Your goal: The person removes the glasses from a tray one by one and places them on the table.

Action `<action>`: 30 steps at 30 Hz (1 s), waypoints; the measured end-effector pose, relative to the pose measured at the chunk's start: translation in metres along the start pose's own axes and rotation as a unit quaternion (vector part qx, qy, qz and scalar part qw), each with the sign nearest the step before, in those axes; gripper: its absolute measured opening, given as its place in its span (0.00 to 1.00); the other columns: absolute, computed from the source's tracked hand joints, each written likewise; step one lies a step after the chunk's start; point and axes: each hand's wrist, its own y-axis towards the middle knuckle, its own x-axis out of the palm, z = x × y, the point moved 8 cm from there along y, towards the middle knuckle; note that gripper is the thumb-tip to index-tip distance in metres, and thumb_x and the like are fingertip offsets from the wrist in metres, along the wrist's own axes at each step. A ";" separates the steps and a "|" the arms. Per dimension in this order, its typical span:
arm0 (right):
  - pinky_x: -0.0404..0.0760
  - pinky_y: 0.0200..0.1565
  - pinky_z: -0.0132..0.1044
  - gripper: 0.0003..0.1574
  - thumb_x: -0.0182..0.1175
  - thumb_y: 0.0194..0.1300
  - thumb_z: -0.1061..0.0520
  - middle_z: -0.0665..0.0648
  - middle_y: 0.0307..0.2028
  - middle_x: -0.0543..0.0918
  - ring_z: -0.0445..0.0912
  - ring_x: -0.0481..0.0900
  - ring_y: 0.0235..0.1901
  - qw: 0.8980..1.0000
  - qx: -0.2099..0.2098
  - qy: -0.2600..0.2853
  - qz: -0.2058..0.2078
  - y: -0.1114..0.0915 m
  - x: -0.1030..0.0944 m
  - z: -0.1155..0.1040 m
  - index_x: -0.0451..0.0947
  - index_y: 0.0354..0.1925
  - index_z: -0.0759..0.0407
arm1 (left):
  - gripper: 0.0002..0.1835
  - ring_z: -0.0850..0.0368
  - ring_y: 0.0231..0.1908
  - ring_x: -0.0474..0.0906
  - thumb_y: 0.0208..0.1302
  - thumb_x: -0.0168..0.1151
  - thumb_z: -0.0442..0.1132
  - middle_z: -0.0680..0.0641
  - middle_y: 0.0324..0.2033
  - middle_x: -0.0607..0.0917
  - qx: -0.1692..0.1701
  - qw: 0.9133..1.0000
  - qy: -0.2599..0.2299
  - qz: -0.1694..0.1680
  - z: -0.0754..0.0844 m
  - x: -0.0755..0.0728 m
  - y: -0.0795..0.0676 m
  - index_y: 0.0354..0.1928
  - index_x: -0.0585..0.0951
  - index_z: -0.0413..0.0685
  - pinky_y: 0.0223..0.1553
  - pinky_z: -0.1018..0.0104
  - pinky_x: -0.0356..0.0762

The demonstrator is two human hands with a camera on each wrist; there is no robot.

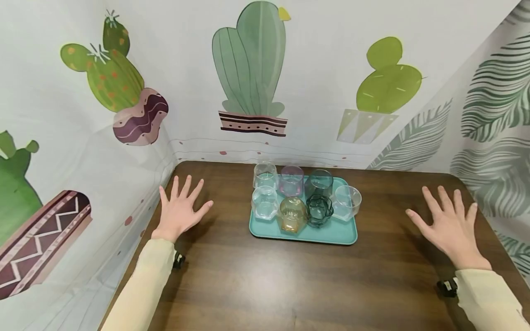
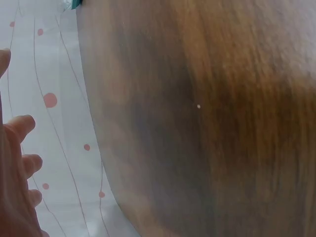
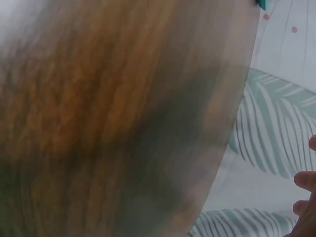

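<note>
On the left of the head view, my left hand (image 1: 178,211) is held over the table with fingers spread and nothing in it. My right hand (image 1: 451,232) is spread the same way on the far right, also holding nothing. Between them a teal tray (image 1: 265,228) carries several cups. Its back row has a clear cup (image 1: 265,174), a purple cup (image 1: 291,181) and a dark grey cup (image 1: 319,182). Toward the front stand a clear hexagonal cup (image 1: 265,203), an amber cup (image 1: 292,215), a dark ribbed cup (image 1: 319,211) and a clear round cup (image 1: 347,202).
The brown wooden table (image 1: 248,285) has rounded back corners. Behind it and along its sides hangs a white cloth (image 1: 323,69) printed with cacti and leaves. Each wrist wears a small black device, such as the one at the right cuff (image 1: 448,288).
</note>
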 end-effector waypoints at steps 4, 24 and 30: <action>0.20 0.67 0.77 0.54 0.55 0.73 0.32 0.76 0.78 0.49 0.72 0.28 0.79 1.000 -0.001 0.002 0.005 0.000 -0.001 -0.004 0.49 0.84 0.52 | 0.46 0.33 0.81 0.31 0.71 0.45 0.75 0.37 0.81 0.53 0.001 1.000 -0.002 -0.005 0.002 0.001 0.001 0.83 0.58 0.60 0.69 0.21 0.22; 0.24 0.70 0.75 0.54 0.57 0.72 0.33 0.75 0.79 0.49 0.69 0.30 0.80 0.999 -0.018 0.028 0.006 -0.008 0.004 -0.022 0.49 0.84 0.52 | 0.44 0.37 0.81 0.35 0.73 0.44 0.72 0.38 0.82 0.52 0.008 1.000 -0.029 -0.010 0.014 0.012 -0.007 0.83 0.57 0.59 0.72 0.25 0.26; 0.30 0.72 0.73 0.54 0.60 0.71 0.35 0.75 0.78 0.52 0.71 0.38 0.79 0.998 -0.042 0.049 0.015 -0.007 0.003 -0.037 0.51 0.83 0.54 | 0.42 0.36 0.81 0.40 0.75 0.45 0.69 0.36 0.81 0.55 0.017 0.997 -0.082 -0.004 0.032 0.013 -0.012 0.83 0.58 0.57 0.74 0.28 0.33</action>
